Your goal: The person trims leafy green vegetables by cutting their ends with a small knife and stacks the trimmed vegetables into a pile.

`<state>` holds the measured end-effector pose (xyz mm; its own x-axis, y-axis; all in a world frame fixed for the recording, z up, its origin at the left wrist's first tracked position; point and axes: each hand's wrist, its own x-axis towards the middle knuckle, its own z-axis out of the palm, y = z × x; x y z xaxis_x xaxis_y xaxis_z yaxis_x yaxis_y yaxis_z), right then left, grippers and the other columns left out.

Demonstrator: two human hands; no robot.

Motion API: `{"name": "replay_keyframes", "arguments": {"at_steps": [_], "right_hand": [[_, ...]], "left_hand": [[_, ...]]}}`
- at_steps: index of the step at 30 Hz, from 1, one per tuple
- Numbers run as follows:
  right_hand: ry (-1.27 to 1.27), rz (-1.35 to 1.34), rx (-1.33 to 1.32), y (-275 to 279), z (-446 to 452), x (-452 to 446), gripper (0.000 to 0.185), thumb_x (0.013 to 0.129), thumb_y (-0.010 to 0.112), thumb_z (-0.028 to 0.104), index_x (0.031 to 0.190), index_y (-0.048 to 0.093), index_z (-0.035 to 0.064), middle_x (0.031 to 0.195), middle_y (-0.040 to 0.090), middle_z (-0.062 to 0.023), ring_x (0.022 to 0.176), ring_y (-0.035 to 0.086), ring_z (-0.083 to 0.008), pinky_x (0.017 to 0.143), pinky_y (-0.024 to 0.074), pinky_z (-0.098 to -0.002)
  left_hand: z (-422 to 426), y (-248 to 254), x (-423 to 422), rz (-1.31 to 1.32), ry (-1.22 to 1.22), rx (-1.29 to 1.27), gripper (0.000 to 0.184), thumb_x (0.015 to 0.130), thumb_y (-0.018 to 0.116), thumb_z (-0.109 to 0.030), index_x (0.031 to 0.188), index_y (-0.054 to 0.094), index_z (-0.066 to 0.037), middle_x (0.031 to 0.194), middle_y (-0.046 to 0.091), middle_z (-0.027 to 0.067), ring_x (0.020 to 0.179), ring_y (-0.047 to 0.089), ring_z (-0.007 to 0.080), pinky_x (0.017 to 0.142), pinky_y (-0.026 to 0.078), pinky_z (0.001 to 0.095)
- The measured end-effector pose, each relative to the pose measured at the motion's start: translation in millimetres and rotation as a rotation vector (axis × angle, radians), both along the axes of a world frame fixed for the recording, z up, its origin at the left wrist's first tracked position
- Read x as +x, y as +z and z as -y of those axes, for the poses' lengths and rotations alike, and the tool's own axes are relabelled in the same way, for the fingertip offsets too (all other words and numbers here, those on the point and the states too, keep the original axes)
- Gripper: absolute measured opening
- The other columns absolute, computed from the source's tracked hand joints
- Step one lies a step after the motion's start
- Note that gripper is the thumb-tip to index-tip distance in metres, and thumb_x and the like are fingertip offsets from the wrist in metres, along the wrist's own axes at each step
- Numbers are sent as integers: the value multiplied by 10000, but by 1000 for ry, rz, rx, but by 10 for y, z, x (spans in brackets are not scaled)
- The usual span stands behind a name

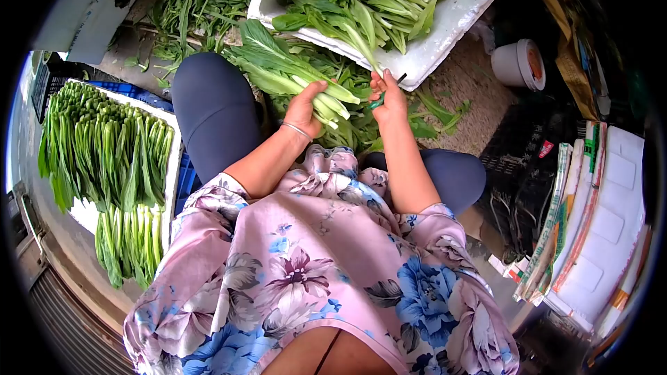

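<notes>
Floral shirt (pixel 299 236) is filling six o'clock. Toward eleven, the left hand (pixel 306 106) is wrapping round a bunch (pixel 267 62) by its stems; at one, the right hand (pixel 390 101) is pinching a stalk (pixel 363 36) crossing the rim of the box (pixel 445 48). Greens are probably handling light, crisp, easily bruised, firm stem bases (pixel 333 107) offering the safest hold.

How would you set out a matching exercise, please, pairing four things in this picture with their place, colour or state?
Things:
1. left grip
2. right grip
3. bucket
4. top

Descriptions:
A. closed around a small green object
B. pink, with large flowers
C. closed around several leafy stalks
D. white, to the right of the nearest foam box

Pairs: 1-C; 2-A; 3-D; 4-B
</notes>
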<state>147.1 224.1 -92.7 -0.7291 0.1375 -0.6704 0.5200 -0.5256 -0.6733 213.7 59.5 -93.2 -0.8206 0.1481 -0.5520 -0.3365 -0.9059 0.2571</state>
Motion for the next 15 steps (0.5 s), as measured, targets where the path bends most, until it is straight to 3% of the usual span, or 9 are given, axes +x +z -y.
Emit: {"name": "replay_keyframes", "arguments": {"at_steps": [2, 6, 10, 15], "right_hand": [[29, -65, -74, -38, -50, -8, 164, 788, 623, 142, 919, 561, 65, 856, 627, -63, 637, 559, -104, 459, 335, -214], [134, -218, 112, 205, -8, 243, 163, 767, 635, 88, 914, 572, 54, 870, 636, -80, 707, 595, -113, 459, 348, -200], [256, -287, 183, 278, -75, 434, 172, 770, 634, 92, 918, 574, 28, 856, 637, -90, 669, 594, -113, 451, 351, -189], [366, -318, 302, 312, -56, 577, 185, 779, 627, 101, 939, 571, 25, 827, 635, -72, 664, 583, -89, 448, 355, -180]], "left_hand": [[23, 29, -5, -21, 0, 20, 340, 759, 599, -163, 1036, 517, 15, 938, 580, 96, 838, 570, 219, 769, 469, 351], [24, 106, -35, -69, 7, 99, 379, 763, 583, -140, 1087, 475, 23, 976, 568, 101, 893, 566, 237, 809, 461, 366], [-19, 132, -24, -199, 20, 120, 394, 773, 549, -126, 1116, 440, 34, 1021, 559, 131, 955, 554, 265, 867, 438, 377], [21, 123, -40, -203, -26, 210, 389, 774, 546, -133, 1107, 441, 39, 1051, 552, 162, 953, 555, 274, 847, 449, 384]]}}
